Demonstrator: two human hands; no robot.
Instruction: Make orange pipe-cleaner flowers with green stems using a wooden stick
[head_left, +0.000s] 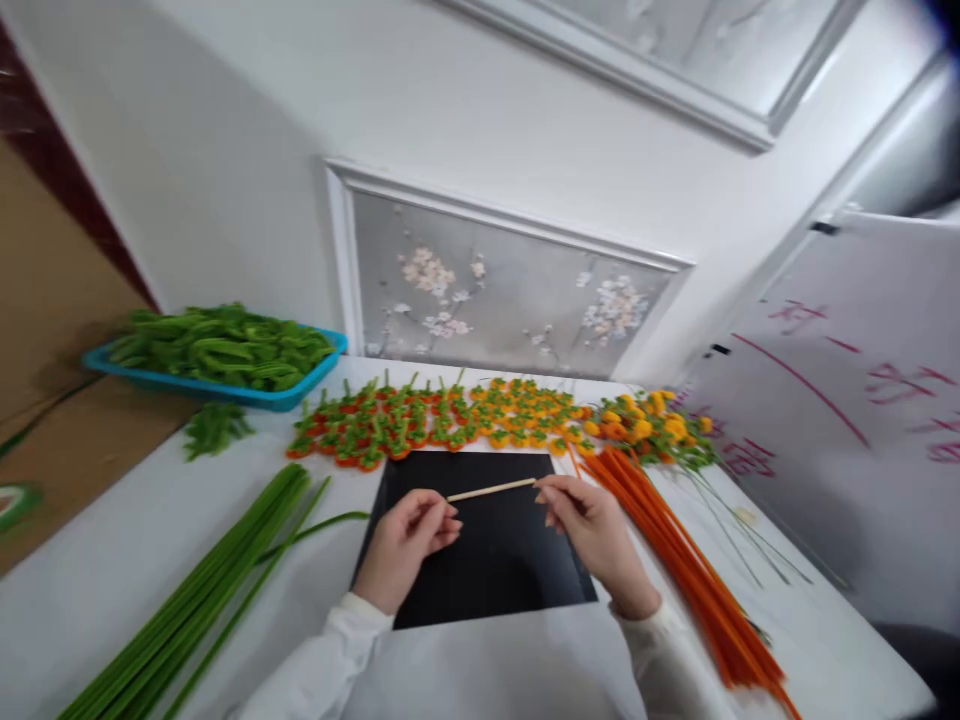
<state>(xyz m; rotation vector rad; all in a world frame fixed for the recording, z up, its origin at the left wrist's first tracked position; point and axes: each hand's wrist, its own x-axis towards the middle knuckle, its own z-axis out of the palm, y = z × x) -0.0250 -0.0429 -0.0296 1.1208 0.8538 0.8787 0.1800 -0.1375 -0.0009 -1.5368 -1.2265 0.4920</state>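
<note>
Between my two hands a thin pale wooden stick (491, 490) is held nearly level over a black mat (487, 570). My left hand (412, 540) pinches its left end with the fingers curled. At the other end, the fingertips of my right hand (589, 525) are closed on the stick. Beyond the mat stand rows of small orange-red pieces with green stems (375, 430) and yellow-orange pieces with green tops (525, 415). Orange fuzzy stems (675, 560) lie right of my right hand, and green fuzzy stems (217, 590) lie left of my left hand.
A blue tray (281, 400) heaped with green leaf-like pieces (225, 345) stands at the back left, with a small green pile (216, 430) before it. Yellow and orange flowers (652, 425) lie at the back right. A whiteboard (847, 400) borders the white table's (840, 640) right side.
</note>
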